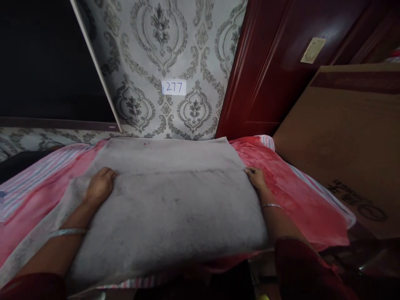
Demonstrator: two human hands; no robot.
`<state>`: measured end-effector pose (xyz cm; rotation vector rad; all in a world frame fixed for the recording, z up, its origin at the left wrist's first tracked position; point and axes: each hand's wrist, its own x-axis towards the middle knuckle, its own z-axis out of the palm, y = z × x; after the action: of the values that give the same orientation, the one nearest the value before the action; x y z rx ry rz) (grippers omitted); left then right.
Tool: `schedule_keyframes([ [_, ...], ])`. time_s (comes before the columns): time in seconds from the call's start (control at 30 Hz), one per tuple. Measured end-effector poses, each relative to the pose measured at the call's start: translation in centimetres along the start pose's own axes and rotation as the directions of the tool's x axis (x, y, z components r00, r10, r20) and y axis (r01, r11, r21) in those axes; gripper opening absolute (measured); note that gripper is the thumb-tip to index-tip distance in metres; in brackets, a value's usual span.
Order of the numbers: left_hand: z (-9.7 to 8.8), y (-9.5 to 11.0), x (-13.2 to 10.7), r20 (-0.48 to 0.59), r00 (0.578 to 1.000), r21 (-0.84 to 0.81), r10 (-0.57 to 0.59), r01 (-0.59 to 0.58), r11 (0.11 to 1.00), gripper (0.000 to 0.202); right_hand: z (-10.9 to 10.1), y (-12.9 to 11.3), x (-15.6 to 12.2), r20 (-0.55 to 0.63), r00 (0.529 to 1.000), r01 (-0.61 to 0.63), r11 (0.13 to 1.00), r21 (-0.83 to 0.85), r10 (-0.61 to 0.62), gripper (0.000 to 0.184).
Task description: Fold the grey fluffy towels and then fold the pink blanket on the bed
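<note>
A grey fleece-like cloth lies spread before me, with a crease or folded edge running across it from hand to hand. At the left end of that line, my left hand is closed on the cloth. My right hand pinches the cloth at the right end of the line. Some small dark and reddish marks show on the grey surface. Beneath it lies a pink-red blanket with a striped border, showing on both sides. The cloth's near edge hangs toward me.
A large cardboard box stands at the right, close to the blanket. Behind are patterned wallpaper with a paper label reading 277, and a dark red door. A black screen hangs at the upper left.
</note>
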<state>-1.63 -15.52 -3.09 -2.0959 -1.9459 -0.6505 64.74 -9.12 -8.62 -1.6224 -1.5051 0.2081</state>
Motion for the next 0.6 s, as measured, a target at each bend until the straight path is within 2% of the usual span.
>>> schedule_keyframes([
  [0.1,-0.1,0.1,-0.1,-0.013,1.000,0.051,-0.019,0.020,0.999,0.025,-0.1,-0.9,-0.2,-0.030,0.999,0.016,0.998,-0.056,-0.018,0.023],
  [0.2,-0.1,0.0,-0.2,0.002,1.000,0.087,-0.018,0.018,0.996,0.027,0.9,-3.5,-0.8,-0.006,0.984,0.177,0.977,-0.122,-0.180,0.024],
  [0.27,0.0,-0.1,-0.2,0.020,1.000,0.082,-0.005,0.003,0.997,0.027,2.3,-5.7,-1.3,0.097,0.936,0.348,0.930,-0.119,-0.338,0.025],
  [0.33,0.2,-0.2,-0.2,0.042,0.999,0.070,0.019,-0.022,0.997,0.025,4.1,-7.9,-1.8,0.211,0.872,0.464,0.883,-0.071,-0.441,0.023],
  [0.43,0.4,-0.5,-0.5,0.052,0.998,0.005,0.044,-0.044,0.999,0.023,6.4,-9.9,-2.3,0.329,0.816,0.513,0.858,-0.034,-0.475,0.023],
  [0.6,0.2,-0.8,-1.4,0.030,0.998,-0.182,0.050,-0.044,0.982,0.024,7.8,-10.2,-2.6,0.383,0.804,0.519,0.851,-0.076,-0.456,0.019],
])
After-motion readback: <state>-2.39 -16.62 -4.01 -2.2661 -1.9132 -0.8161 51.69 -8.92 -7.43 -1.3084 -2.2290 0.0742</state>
